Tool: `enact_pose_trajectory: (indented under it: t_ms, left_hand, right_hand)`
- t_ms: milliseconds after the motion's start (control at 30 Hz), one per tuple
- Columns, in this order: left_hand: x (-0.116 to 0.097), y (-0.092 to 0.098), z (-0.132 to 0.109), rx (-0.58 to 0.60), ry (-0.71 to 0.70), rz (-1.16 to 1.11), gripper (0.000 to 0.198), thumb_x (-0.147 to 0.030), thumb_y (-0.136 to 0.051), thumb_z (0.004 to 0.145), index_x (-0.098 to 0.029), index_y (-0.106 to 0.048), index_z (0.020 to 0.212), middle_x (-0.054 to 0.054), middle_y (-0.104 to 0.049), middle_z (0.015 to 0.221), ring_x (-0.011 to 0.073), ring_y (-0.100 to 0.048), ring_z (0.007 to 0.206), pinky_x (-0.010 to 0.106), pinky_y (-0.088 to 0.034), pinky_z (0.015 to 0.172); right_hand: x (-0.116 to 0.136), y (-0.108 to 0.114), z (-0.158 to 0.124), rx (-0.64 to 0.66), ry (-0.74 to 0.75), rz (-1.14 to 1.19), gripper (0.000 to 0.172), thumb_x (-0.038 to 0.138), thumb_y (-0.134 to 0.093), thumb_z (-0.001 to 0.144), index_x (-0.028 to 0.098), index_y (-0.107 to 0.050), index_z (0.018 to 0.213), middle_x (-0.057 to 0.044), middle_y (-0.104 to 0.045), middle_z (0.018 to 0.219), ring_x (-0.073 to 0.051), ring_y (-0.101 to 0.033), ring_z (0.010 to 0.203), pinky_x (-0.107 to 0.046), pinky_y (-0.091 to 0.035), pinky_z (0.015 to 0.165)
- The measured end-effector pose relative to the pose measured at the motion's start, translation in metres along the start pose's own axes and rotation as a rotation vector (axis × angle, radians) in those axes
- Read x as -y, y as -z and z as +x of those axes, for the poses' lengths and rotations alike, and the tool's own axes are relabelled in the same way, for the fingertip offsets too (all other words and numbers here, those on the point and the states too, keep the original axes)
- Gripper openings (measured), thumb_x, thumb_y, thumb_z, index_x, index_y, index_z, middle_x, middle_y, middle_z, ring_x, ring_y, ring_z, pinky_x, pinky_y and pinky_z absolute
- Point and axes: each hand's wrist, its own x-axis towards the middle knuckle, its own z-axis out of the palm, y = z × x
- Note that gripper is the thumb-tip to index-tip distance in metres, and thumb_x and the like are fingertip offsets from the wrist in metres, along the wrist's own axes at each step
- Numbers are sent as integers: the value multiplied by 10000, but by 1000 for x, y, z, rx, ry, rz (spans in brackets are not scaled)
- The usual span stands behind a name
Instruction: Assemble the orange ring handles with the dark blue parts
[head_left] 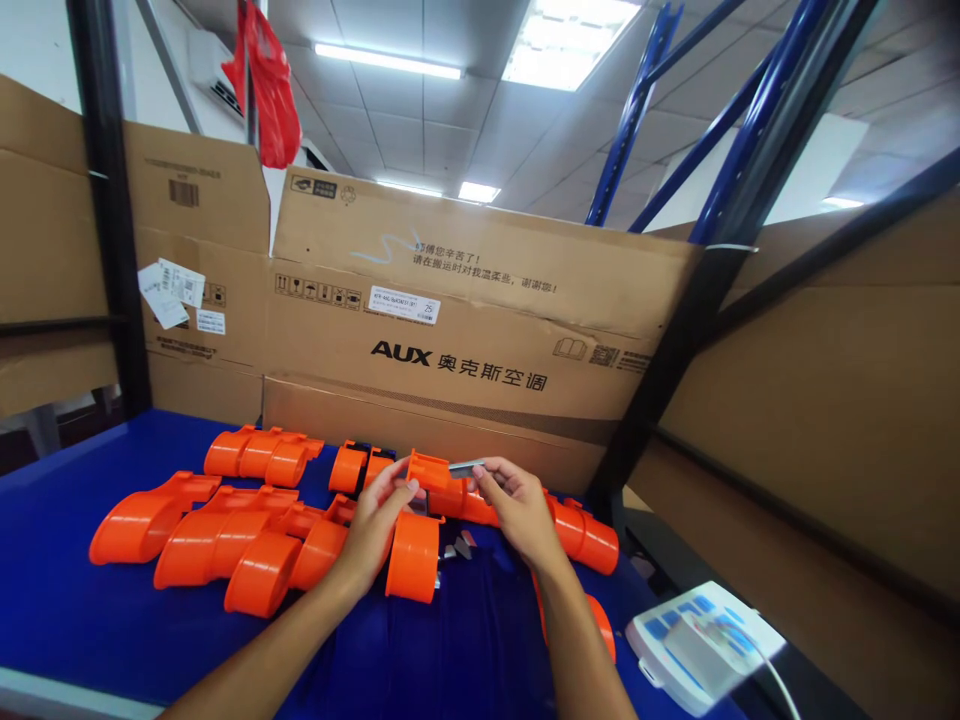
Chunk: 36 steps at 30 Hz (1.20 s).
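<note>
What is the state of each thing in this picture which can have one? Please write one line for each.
Left hand: closed on an orange part
Right hand: pinching a thin metal piece
Other orange parts: resting on the blue table
AUX cardboard: standing upright
Red bag: hanging
Power strip: white adapter on top; whether powered, unclear
Tube light: lit
Ceiling panel light: lit

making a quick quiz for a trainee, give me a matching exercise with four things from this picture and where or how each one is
1. left hand
2. right hand
3. red bag
4. power strip

A. hanging, upper left of the picture
B. holding an orange part
C. lower right of the picture
D. pinching a grey strip

Pairs: 1-B, 2-D, 3-A, 4-C
</note>
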Motion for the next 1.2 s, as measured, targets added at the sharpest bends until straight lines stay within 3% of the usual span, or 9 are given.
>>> enact_pose_trajectory:
  t_ms: [233, 600, 900, 1200]
  left_hand:
    - [-1, -1, 0, -3, -5, -3, 572, -475, -822, 701, -192, -695, 1181, 55, -751, 871, 159, -641, 678, 254, -466, 636]
    - [11, 3, 5, -37, 72, -85, 629, -496, -820, 706, -182, -658, 1226, 69, -755, 912, 189, -682, 708, 278, -513, 654]
    - [1, 1, 3, -52, 67, -50, 457, -509, -825, 695, -143, -741, 955, 58, -744, 830, 148, -638, 641, 228, -471, 595]
    - [0, 2, 4, -27, 53, -5, 484, -541, -818, 690, -143, -760, 958, 69, -733, 833, 161, -628, 660, 229, -453, 582]
  right_hand:
    - [-3, -18, -1, -159, 2, 132, 362, 569, -705, 827, 216, -633, 793, -13, -653, 680, -168, -568, 624, -282, -454, 624]
    - [-11, -18, 1, -112, -39, 288, 335, 502, -789, 780, 188, -718, 871, -49, -737, 768, -168, -616, 667, -296, -504, 675]
    - [-16, -18, 0, -63, -55, 256, 314, 487, -774, 799, 183, -756, 878, -67, -767, 805, -177, -645, 681, -316, -527, 708]
    - [-23, -20, 4, -113, -47, 219, 358, 523, -759, 795, 172, -750, 866, -76, -767, 790, -182, -654, 677, -318, -539, 696]
